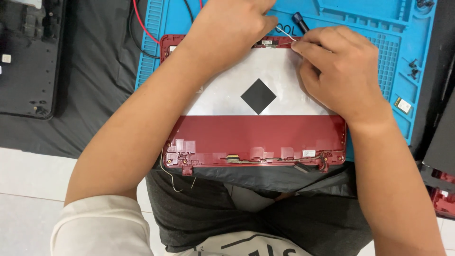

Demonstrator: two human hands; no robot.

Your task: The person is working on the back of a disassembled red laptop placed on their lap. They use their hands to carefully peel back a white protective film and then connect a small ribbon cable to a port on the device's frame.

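Both hands met at the far edge of the red lid [256, 137] on the blue mat [379, 42] — right hand [339, 71] pinched a thin tool [284, 33], left hand [227, 31] pressed there, grip hidden. A black diamond sticker [258, 96] sat mid-lid.

We see a blue work mat [379, 28] on dark cloth [95, 95], loose screws [413, 68] in its right tray, a black casing [28, 57] far left, red and black wires [142, 33] beside it.

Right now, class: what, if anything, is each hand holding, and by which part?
The right hand pinches a thin white wire at its end, by the red lid's top edge. The left hand touches that edge; whether it grips anything cannot be told.
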